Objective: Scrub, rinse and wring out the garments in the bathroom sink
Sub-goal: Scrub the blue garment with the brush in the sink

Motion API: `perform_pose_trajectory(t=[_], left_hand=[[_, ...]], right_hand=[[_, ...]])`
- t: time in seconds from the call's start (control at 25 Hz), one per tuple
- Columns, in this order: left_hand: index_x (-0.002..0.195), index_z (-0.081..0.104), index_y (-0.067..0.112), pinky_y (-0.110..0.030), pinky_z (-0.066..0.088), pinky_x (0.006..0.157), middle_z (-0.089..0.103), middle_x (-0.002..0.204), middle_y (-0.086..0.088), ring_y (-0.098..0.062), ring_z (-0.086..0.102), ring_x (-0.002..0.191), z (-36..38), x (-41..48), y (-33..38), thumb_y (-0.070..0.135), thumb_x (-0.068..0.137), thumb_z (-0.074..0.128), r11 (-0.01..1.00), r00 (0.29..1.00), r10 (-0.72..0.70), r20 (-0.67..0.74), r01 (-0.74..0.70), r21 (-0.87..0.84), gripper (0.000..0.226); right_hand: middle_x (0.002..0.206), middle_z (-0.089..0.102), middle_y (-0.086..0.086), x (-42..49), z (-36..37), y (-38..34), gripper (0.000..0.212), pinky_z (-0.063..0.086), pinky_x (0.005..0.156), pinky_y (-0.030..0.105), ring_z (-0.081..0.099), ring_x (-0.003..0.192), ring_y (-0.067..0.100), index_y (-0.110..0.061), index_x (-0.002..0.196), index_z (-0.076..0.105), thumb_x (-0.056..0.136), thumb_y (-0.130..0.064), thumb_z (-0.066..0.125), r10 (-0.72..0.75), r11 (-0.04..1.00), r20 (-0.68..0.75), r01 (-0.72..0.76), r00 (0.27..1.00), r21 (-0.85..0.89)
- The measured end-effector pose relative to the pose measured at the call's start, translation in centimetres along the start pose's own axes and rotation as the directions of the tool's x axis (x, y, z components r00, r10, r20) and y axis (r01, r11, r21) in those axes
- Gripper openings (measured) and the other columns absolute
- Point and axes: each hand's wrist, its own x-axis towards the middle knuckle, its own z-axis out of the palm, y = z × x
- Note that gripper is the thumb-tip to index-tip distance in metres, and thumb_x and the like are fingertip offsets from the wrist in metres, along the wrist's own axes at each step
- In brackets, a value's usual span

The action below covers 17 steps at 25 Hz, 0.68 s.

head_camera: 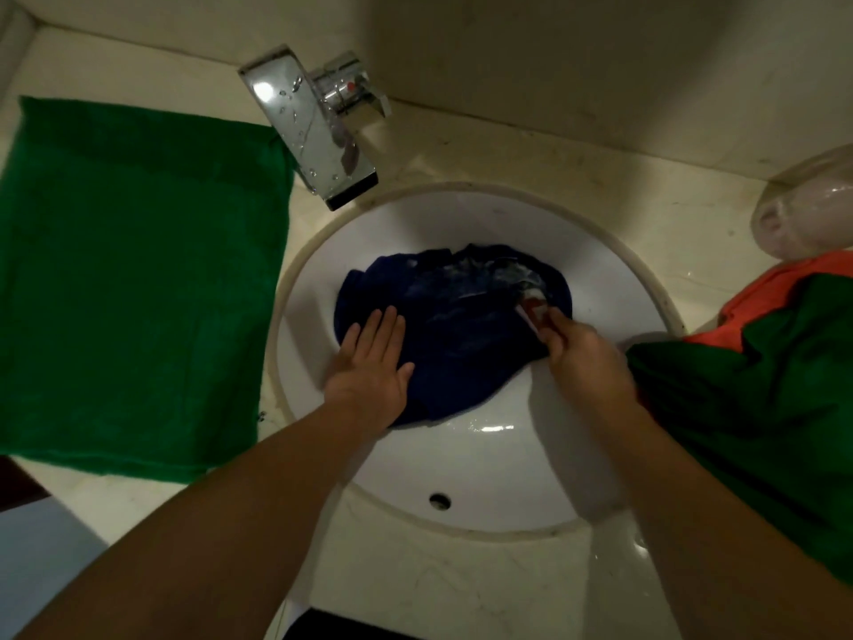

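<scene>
A dark blue garment point(461, 334) lies bunched and wet in the white round sink point(466, 464), with streaks of foam on its far part. My left hand point(374, 362) lies flat with straight fingers on the garment's left side, pressing it down. My right hand point(581, 358) grips a small red-and-white brush point(533, 309) at the garment's right edge, its head against the cloth.
A chrome faucet point(314, 131) reaches over the sink's far left rim. A green towel point(134, 279) is spread on the counter at left. Green and orange garments point(757, 362) are piled at right, below a clear plastic container point(807, 205).
</scene>
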Motion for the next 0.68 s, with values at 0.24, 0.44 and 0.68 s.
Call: perform_pose_trajectory(t=[0.24, 0.44, 0.68], left_hand=[[0.159, -0.009, 0.006, -0.043, -0.01, 0.124, -0.012, 0.168, -0.011, -0.025, -0.012, 0.156, -0.2, 0.0, 1.6, 0.046, 0.099, -0.005, 0.994, 0.997, -0.035, -0.062, 0.028, -0.107, 0.072], [0.159, -0.013, 0.008, -0.043, -0.005, 0.126, -0.015, 0.168, -0.009, -0.025, -0.012, 0.155, 0.7, 0.4, 1.3, 0.043, 0.106, 0.002, 0.996, 0.998, -0.032, -0.063, 0.027, -0.088, 0.065], [0.16, -0.006, 0.007, -0.045, -0.003, 0.126, -0.007, 0.169, -0.009, -0.026, -0.008, 0.156, 0.0, 0.9, 2.8, 0.045, 0.106, 0.01, 0.989, 0.997, -0.029, -0.077, 0.018, -0.144, 0.068]], right_hand=[[0.133, 0.066, 0.014, -5.6, 4.4, -5.5, 0.044, 0.054, 0.092, 0.047, 0.063, 0.114, 0.04, -0.043, 0.15, 0.045, 0.106, -0.049, 0.042, -0.313, 0.95, 0.101, 0.31, 0.944, 0.048], [0.134, 0.062, 0.016, -2.1, -1.0, -0.4, 0.045, 0.051, 0.094, 0.044, 0.061, 0.116, 0.04, -0.036, 0.15, 0.047, 0.107, -0.047, 0.043, -0.053, 0.986, -0.028, 0.048, 0.998, -0.162], [0.138, 0.064, 0.011, -7.8, 4.2, -5.1, 0.041, 0.048, 0.097, 0.04, 0.061, 0.12, 0.037, -0.04, 0.147, 0.051, 0.106, -0.041, 0.049, -0.284, 0.957, 0.059, 0.279, 0.957, 0.079]])
